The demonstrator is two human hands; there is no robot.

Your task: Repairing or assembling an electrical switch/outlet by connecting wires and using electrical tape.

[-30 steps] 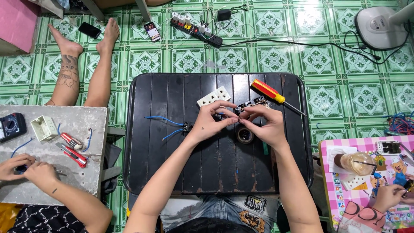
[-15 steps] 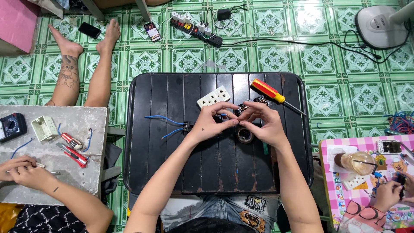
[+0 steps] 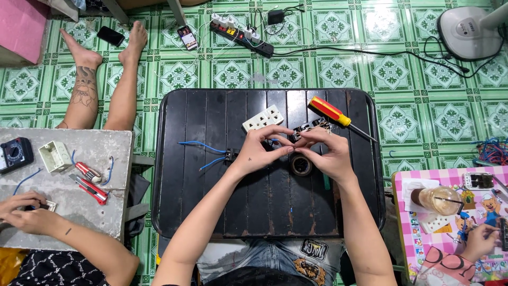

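Over the black slatted table [image 3: 201, 190] my left hand [image 3: 259, 151] and my right hand [image 3: 328, 153] meet, fingertips pinched together on a small dark electrical part with a blue wire end; the part is mostly hidden by my fingers. A roll of black tape [image 3: 301, 165] lies just below my right hand. A white socket plate [image 3: 263, 118] sits above my left hand. Left of it lies a small black connector with two blue wires [image 3: 203, 153]. A red and yellow screwdriver [image 3: 333, 113] rests above my right hand, beside a dark socket frame [image 3: 312, 127].
Another person's hands [image 3: 24, 212] work at a grey table [image 3: 106, 212] on the left with a white box, red pliers and a meter. A third person's hand [image 3: 479, 241] is at a pink table on the right. Bare legs, phones, a power strip [image 3: 241, 33] and a fan base lie on the green tiled floor.
My hands have stayed together over the table, fingers shifting slightly on the small part. The person on the left has moved their hands a little.
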